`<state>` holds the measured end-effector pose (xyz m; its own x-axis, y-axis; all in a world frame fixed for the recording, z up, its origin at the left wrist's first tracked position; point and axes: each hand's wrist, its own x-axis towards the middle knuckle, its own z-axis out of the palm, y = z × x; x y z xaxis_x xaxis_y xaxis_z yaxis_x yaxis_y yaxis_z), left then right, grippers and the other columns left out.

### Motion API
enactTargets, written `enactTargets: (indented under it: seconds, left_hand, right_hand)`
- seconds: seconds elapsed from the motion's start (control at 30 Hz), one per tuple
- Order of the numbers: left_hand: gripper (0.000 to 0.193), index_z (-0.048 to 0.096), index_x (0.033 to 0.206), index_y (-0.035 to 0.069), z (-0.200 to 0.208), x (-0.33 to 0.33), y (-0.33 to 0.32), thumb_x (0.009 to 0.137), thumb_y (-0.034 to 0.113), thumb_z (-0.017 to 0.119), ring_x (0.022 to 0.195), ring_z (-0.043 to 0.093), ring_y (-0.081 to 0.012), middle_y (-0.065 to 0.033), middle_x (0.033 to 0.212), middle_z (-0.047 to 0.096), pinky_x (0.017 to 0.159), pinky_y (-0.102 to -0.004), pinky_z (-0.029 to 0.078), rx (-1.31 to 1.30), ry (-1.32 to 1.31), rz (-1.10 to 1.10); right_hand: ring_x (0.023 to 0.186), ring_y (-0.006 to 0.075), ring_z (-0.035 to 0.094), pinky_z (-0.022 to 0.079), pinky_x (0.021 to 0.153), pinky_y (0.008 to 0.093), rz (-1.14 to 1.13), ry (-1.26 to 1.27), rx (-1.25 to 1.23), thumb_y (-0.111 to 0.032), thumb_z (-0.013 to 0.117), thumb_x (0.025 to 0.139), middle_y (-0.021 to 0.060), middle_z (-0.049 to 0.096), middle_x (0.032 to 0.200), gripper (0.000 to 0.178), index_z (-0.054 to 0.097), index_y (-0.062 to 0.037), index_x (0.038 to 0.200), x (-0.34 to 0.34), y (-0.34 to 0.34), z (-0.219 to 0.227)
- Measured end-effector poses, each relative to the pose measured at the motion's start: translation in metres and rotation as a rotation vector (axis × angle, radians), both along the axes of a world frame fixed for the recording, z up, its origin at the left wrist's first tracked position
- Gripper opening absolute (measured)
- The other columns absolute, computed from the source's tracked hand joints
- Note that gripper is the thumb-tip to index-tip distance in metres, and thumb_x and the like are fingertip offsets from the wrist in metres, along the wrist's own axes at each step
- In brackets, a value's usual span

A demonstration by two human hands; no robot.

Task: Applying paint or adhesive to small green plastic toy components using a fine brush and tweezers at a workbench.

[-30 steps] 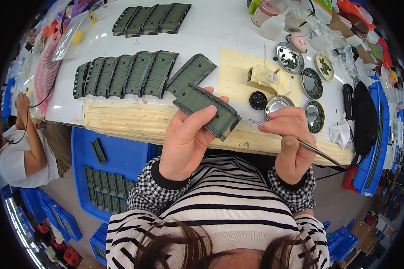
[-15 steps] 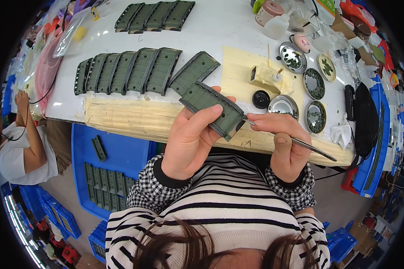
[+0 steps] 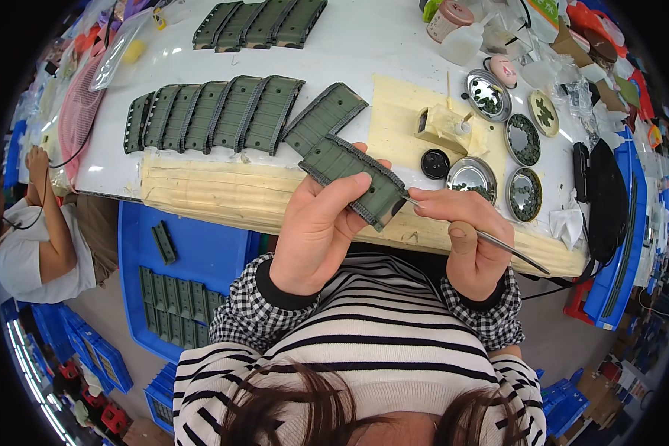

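Observation:
In my left hand (image 3: pixel 308 234), thumb on top and fingers beneath, is a dark green rectangular panel (image 3: pixel 383 202) with a ridged, toothed edge and small holes. It is tilted above the table's front edge. My right hand (image 3: pixel 477 241) grips a slim metal pen-like tool (image 3: pixel 514 254), whose tip meets the panel's right end. The tip is too small to make out clearly. Behind the held panel lies another green panel (image 3: pixel 336 110), partly covered by it. A row of overlapping green panels (image 3: pixel 223 115) lies to the left, and more panels (image 3: pixel 260 24) lie farther back.
Round dishes of small dark green pieces (image 3: pixel 524 140) stand at the right, near a black round lid (image 3: pixel 434 163) and a tape-wrapped block (image 3: pixel 442 128). A blue bin (image 3: pixel 130 290) with green parts is below left. Another person (image 3: pixel 48 245) sits at far left.
The tool has shifted slightly, its rear end now a little higher and farther left. My left hand keeps its hold on the panel. The view has shifted a little.

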<state>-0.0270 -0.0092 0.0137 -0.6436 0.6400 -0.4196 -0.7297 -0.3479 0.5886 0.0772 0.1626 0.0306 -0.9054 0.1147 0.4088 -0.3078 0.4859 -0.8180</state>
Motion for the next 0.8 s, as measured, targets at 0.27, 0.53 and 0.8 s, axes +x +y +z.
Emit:
enactTargets:
  seconds: [0.27, 0.53, 0.8]
  left_hand:
    - [0.038, 0.046, 0.128, 0.001, -0.0040, 0.0025, 0.0031, 0.093, 0.007, 0.058, 0.103, 0.063, -0.0167, -0.0131, 0.120, 0.061, 0.085, -0.0304, 0.057, 0.057, -0.052, 0.045]
    - [0.045, 0.042, 0.136, -0.001, 0.0013, 0.0008, 0.0010, 0.094, 0.009, 0.054, 0.112, 0.061, -0.0214, -0.0184, 0.127, 0.057, 0.096, -0.0350, 0.052, 0.027, -0.007, 0.022]
    - [0.044, 0.043, 0.135, -0.001, 0.0009, 0.0015, 0.0012, 0.094, 0.008, 0.054, 0.114, 0.060, -0.0211, -0.0181, 0.126, 0.057, 0.097, -0.0358, 0.052, 0.030, -0.033, 0.025]
  right_hand:
    - [0.091, 0.0283, 0.070, 0.055, 0.079, 0.0328, -0.005, 0.009, 0.047, -0.002, 0.058, 0.091, 0.0182, 0.071, 0.103, 0.016, 0.067, 0.0039, 0.103, 0.0012, 0.0002, -0.0025]
    - [0.093, 0.0288, 0.070, 0.055, 0.081, 0.0339, 0.002, 0.043, 0.019, -0.015, 0.058, 0.096, 0.0177, 0.071, 0.106, 0.022, 0.067, 0.0031, 0.105, 0.0004, 0.0011, -0.0034]
    - [0.095, 0.0295, 0.069, 0.055, 0.082, 0.0342, 0.006, 0.033, 0.017, -0.015, 0.059, 0.095, 0.0182, 0.070, 0.106, 0.023, 0.067, 0.0032, 0.105, 0.0009, 0.0012, -0.0017]
